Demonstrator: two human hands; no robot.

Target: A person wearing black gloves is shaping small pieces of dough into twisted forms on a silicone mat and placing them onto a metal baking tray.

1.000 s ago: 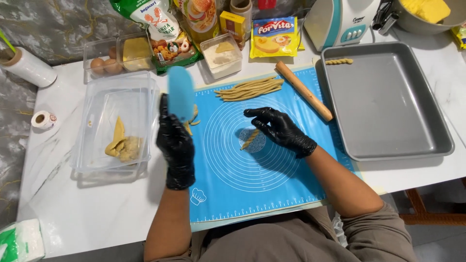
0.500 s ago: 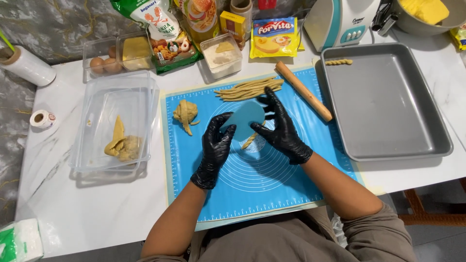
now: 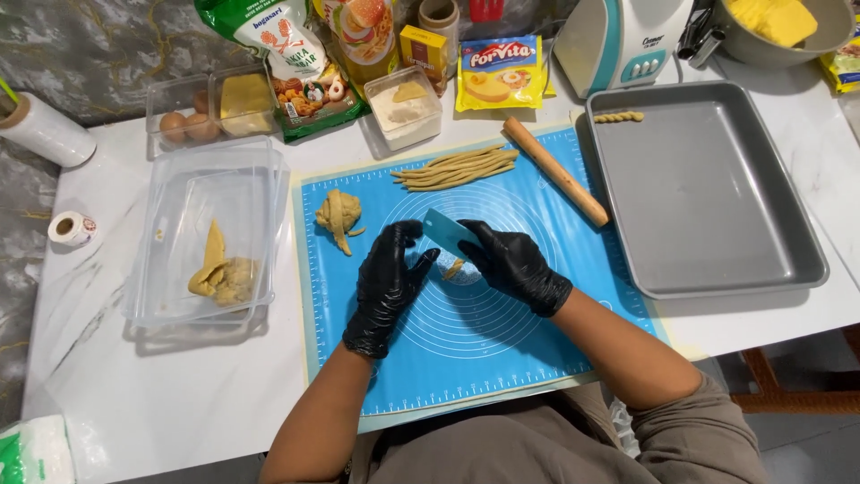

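Observation:
Both my hands wear black gloves and meet over the middle of a blue silicone mat (image 3: pixel 502 350). My right hand (image 3: pixel 518 267) pinches a light-blue plastic scraper (image 3: pixel 446 233), tilted with its lower edge on a small dough piece (image 3: pixel 453 268). My left hand (image 3: pixel 385 289) rests on the mat just left of it, thumb reaching toward the scraper's lower edge and holding nothing that I can see. A lump of tan dough (image 3: pixel 339 215) lies on the mat to the left. A bundle of rolled dough strips (image 3: pixel 457 168) lies at the mat's far edge.
A wooden rolling pin (image 3: pixel 555 172) lies slantwise at the mat's right. A grey baking tray (image 3: pixel 717 206) holds one twisted dough stick (image 3: pixel 620 116). A clear plastic box (image 3: pixel 170 269) with dough (image 3: pixel 224 278) stands left. Packets, eggs (image 3: pixel 184 127) and a mixer line the back.
My left hand brought the scraper down from the mat's upper left to the centre. The scraper is now in my right hand, and the dough lump it hid is in view.

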